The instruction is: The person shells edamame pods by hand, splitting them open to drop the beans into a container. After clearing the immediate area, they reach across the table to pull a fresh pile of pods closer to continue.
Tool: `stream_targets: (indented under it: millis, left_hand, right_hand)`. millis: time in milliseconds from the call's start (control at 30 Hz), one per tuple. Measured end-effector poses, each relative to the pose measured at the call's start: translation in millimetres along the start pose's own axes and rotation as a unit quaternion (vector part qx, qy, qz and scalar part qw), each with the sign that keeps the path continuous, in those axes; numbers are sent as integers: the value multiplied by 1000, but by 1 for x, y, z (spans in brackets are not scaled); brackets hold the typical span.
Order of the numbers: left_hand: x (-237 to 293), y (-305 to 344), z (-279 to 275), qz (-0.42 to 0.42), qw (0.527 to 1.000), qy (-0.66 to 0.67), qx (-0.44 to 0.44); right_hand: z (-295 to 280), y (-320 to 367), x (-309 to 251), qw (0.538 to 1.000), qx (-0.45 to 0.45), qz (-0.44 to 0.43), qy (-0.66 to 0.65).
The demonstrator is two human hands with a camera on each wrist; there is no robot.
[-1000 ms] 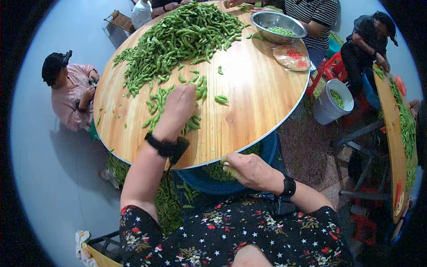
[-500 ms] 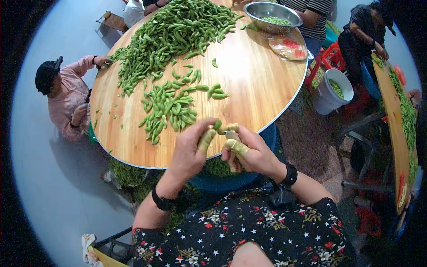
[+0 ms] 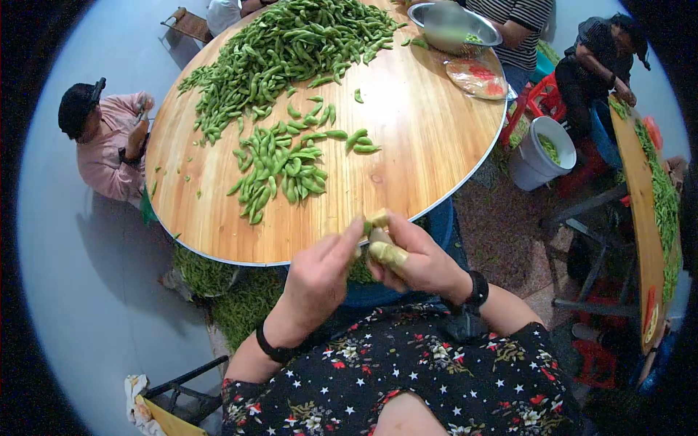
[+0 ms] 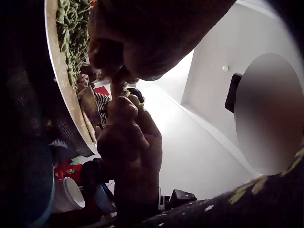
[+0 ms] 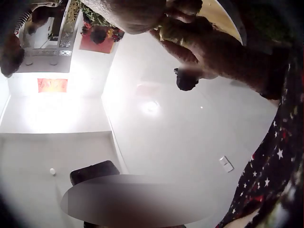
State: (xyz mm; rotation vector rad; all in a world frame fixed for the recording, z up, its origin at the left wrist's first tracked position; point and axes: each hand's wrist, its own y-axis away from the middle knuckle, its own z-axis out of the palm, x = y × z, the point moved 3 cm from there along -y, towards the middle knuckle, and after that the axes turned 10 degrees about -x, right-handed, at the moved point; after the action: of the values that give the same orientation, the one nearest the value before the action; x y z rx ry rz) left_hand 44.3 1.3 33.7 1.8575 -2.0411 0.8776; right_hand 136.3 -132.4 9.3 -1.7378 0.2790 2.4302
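Both hands meet just over the near edge of the round wooden table. My left hand pinches a green soybean pod between thumb and forefinger. Against the pod's other end, the right hand has its thumb and finger curled; pale yellowish covers wrap these digits. A small grey part shows between them, its kind unclear. In the left wrist view the right hand rises to meet the left hand. Beyond the hands lies a small batch of pods.
A large heap of pods covers the table's far side. A metal bowl and a plastic-wrapped round item stand at the back right. Below the edge is a blue tub. A person in pink sits left; a white bucket stands right.
My left hand has come back from the small batch with a pod and met the right hand at the table edge. Over the last half second it has lowered slightly, its fingers closer to the right hand's.
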Motion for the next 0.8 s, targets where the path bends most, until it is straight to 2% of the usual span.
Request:
stream_targets:
  millis: [33, 67, 100, 133, 167, 200, 233, 267, 333, 367, 400, 433, 467, 533, 600, 700, 767, 800]
  left_hand:
    - [5, 6, -1, 40, 999, 29, 15]
    - [9, 10, -2, 79, 995, 57, 30]
    - [-2, 15, 10, 67, 982, 171, 43]
    - [-6, 18, 16, 63, 982, 172, 43]
    - [-18, 19, 23, -70, 923, 379, 12]
    - [-27, 22, 35, -198, 802, 563, -20]
    - [-31, 21, 41, -167, 718, 675, -43]
    - [-31, 21, 44, -167, 716, 676, -42]
    - [-34, 23, 48, -223, 774, 592, -10]
    - [-37, 21, 50, -222, 774, 593, -10]
    - [-35, 14, 38, -89, 936, 334, 57]
    - [-25, 13, 32, 53, 991, 36, 118]
    - [-23, 12, 30, 52, 991, 36, 120]
    - [-13, 11, 26, 60, 990, -87, 97]
    - [-13, 11, 25, 60, 988, -97, 103]
    - [-8, 9, 26, 40, 991, -42, 117]
    - [-11, 10, 29, -25, 993, 46, 102]
    - [-12, 11, 32, -25, 993, 46, 102]
  right_hand:
    - [0, 2, -2, 1000, 0, 2, -1]
    - [2, 4, -1, 997, -39, 25, -55]
    - [5, 6, 2, 990, -78, 48, -111]
    - [4, 4, 8, 989, -79, 50, -114]
    - [1, -2, 17, 972, -88, 52, -209]
    - [-2, -6, 23, 947, -96, 55, -303]
    - [-2, -6, 23, 927, -119, 48, -353]
    - [-5, -6, 28, 926, -119, 50, -354]
    - [-10, -7, 38, 950, -75, 80, -293]
    - [-9, -7, 37, 950, -74, 81, -293]
    - [-8, -7, 34, 966, -42, 82, -243]
    - [-8, -8, 31, 978, -9, 84, -192]
    - [-6, -8, 30, 978, -10, 84, -191]
    - [-3, -6, 29, 990, 26, 73, -116]
    - [0, -5, 27, 994, 23, 61, -90]
    - [6, -3, 19, 998, 27, 51, -35]
    - [8, -2, 14, 998, 34, 55, -6]
    - [7, -2, 12, 997, 38, 68, -1]
